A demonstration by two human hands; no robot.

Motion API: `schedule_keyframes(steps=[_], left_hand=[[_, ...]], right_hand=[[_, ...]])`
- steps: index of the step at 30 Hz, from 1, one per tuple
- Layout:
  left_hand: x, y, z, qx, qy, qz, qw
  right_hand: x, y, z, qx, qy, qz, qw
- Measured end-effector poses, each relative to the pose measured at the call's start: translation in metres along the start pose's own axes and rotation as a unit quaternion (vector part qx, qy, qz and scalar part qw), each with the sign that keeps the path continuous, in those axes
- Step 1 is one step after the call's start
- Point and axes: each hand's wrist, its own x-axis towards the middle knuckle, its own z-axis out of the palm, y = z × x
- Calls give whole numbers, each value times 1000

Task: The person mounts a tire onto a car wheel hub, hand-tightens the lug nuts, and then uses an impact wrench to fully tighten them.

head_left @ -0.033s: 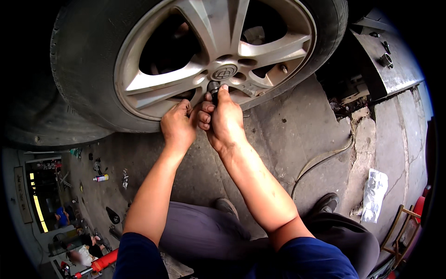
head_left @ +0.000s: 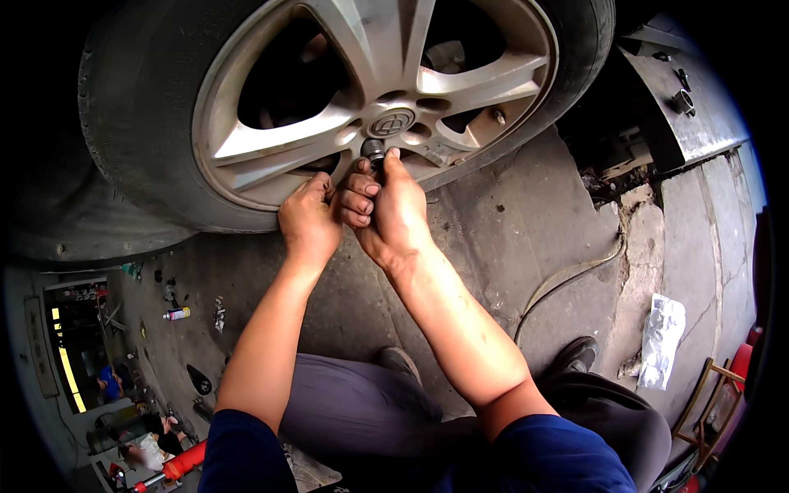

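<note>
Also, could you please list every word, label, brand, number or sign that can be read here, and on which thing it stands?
No word or number is clearly readable.
Round centre cap: a raised emblem, no clear lettering.
Tyre: faint sidewall marks, too blurred.
Small can at left: coloured label, too small.
Tall panel at far left: marks too dim and small.

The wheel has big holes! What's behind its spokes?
Behind the wheel spokes, a greyish part shows through the upper right gap and a dim brownish patch through the upper left one. Shadow and spokes hide the rest.
</note>
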Motion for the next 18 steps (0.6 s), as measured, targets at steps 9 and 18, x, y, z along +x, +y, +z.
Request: schedule_keyframes(steps=[9, 18], left_hand=[[2, 12, -6, 0, 5, -18, 1000], [3, 12, -7, 6, 8, -16, 1000]], right_hand=[[-9, -9, -18, -732, 136, -376, 552], [10, 1, -18, -756, 156, -401, 494]])
